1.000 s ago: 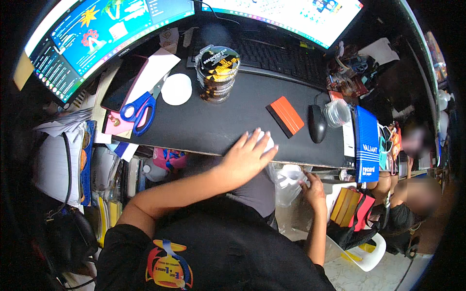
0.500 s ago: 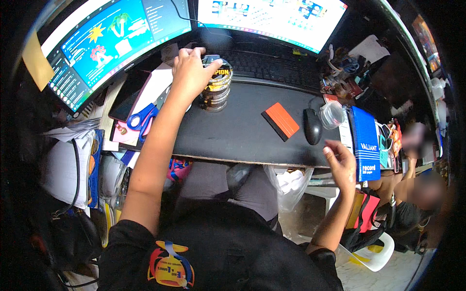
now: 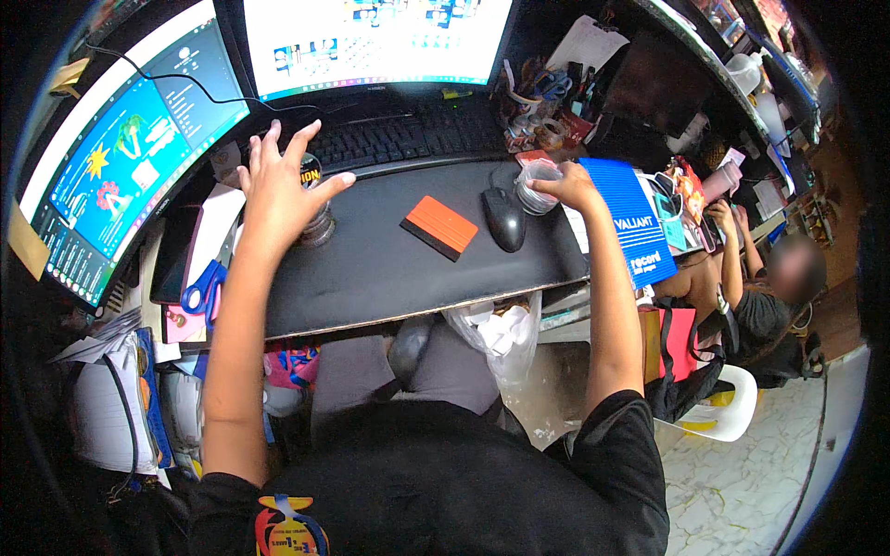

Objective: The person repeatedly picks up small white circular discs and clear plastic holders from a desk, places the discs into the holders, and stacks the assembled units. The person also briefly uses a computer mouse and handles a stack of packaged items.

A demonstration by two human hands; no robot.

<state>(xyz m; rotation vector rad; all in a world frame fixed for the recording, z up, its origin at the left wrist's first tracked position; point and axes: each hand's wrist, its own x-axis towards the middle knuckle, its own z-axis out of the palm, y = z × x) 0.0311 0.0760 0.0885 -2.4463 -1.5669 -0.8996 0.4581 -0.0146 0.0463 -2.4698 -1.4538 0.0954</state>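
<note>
Our left hand (image 3: 278,190) sits on top of a jar (image 3: 315,222) at about 10 o'clock on the black worktop (image 3: 389,278); fingers spread wide, palm over the lid, so the grip is open and only resting, not clamped. The jar stands upright just in front of the keyboard (image 3: 399,139), mostly hidden under the hand. Our right hand (image 3: 570,185) is at about 2 o'clock, fingers closed around a small clear cup (image 3: 538,190), gripping it at the rim; the cup is just beside the mouse (image 3: 505,221), at the mouse's 2 o'clock. We cannot tell if the cup touches the worktop. An orange scraper (image 3: 438,227) lies flat near the middle of the worktop, between jar and mouse, apart from both. A blue booklet (image 3: 635,222) lies at the right edge, under our right wrist. Blue-handled scissors (image 3: 199,287) lie at 8 o'clock, off the left edge of the worktop. Two lit monitors (image 3: 371,37) stand behind the keyboard, at 12 and 10 o'clock. A white plastic bag (image 3: 501,334) hangs below the front edge of the worktop, at 5 o'clock. Another person (image 3: 760,306) sits at 3 o'clock, well apart from us.
</note>
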